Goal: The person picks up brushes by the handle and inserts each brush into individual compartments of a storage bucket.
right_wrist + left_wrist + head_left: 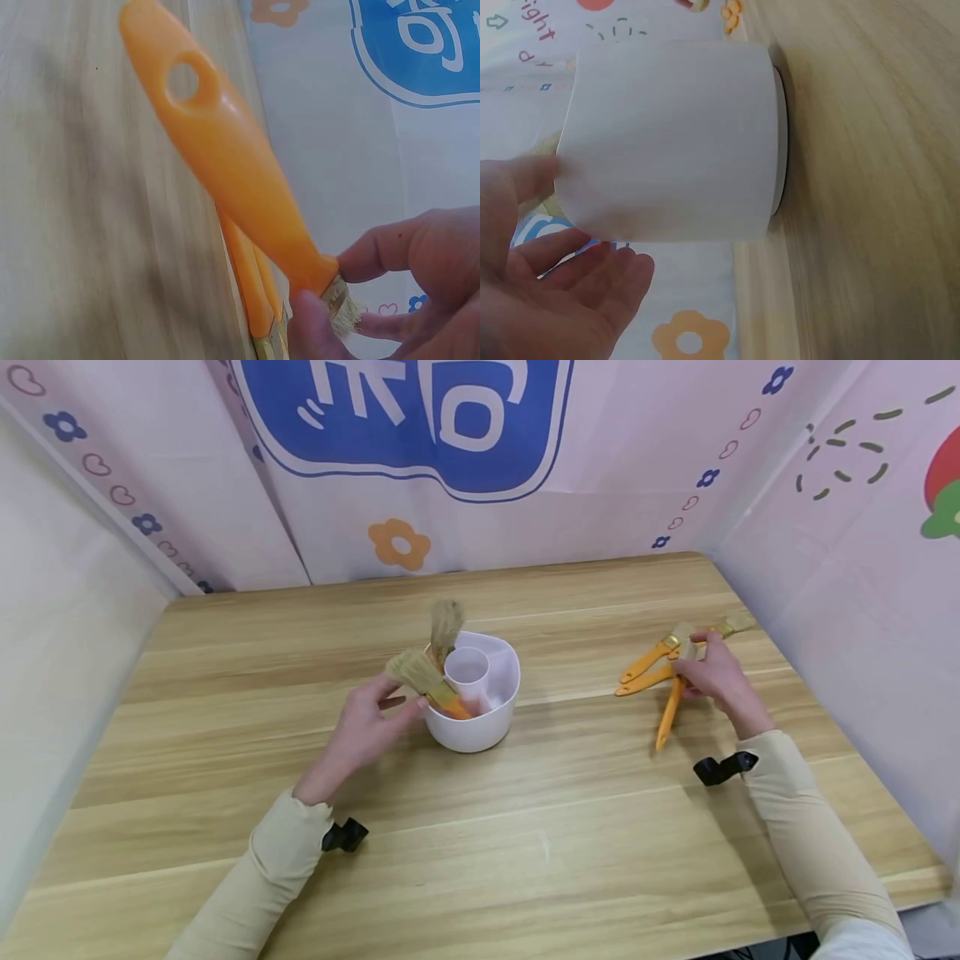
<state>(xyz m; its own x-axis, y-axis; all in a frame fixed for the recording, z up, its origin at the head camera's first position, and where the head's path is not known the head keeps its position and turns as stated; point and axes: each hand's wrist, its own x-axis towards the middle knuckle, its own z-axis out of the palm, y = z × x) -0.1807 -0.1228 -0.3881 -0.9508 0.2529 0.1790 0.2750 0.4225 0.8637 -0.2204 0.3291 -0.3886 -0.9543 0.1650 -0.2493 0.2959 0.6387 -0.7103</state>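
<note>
My right hand (pixel 712 672) pinches a paintbrush (pixel 225 150) near its metal ferrule, the orange handle angled down over other orange-handled paintbrushes (pixel 647 662) on the table. In the right wrist view, thumb and fingers meet the brush at the base of its bristles. My left hand (pixel 371 718) is at the left rim of a white round container (pixel 480 735), its fingers loosely spread beside a wide paintbrush (pixel 423 677) leaning out, bristles up. Its thumb tip is right at the rim in the left wrist view. A second paintbrush (pixel 447 622) stands at the container's back.
Inside the container is a round inner cup (pixel 467 667) with compartments around it. The wood-grain table (pixel 480 843) meets a printed backdrop (pixel 600 518) at the back and a side panel (pixel 847 610) at the right.
</note>
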